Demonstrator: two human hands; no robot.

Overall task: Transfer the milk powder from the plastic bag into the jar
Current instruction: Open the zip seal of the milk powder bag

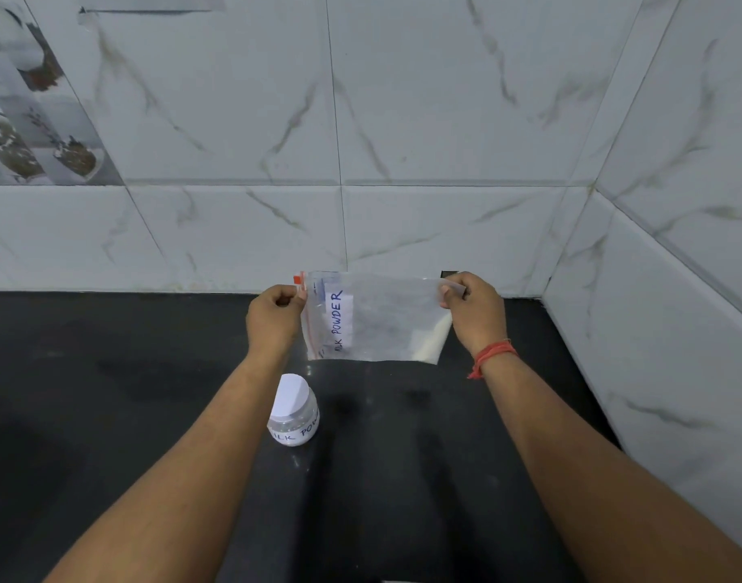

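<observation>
A clear plastic zip bag (382,317) labelled "MILK POWDER" hangs sideways in the air above the black counter. Its red zip strip runs down its left edge, and white powder is gathered in its lower right corner. My left hand (274,315) pinches the zip end near the orange slider. My right hand (474,313) pinches the opposite top corner. A small clear jar (294,414) with a white lid on it and a "MILK POWDER" label stands on the counter below the bag, beside my left forearm.
The black counter (108,393) meets a marble-patterned tiled wall (403,140) at the back and another tiled wall (676,288) on the right, forming a corner. A red thread bracelet (493,355) circles my right wrist.
</observation>
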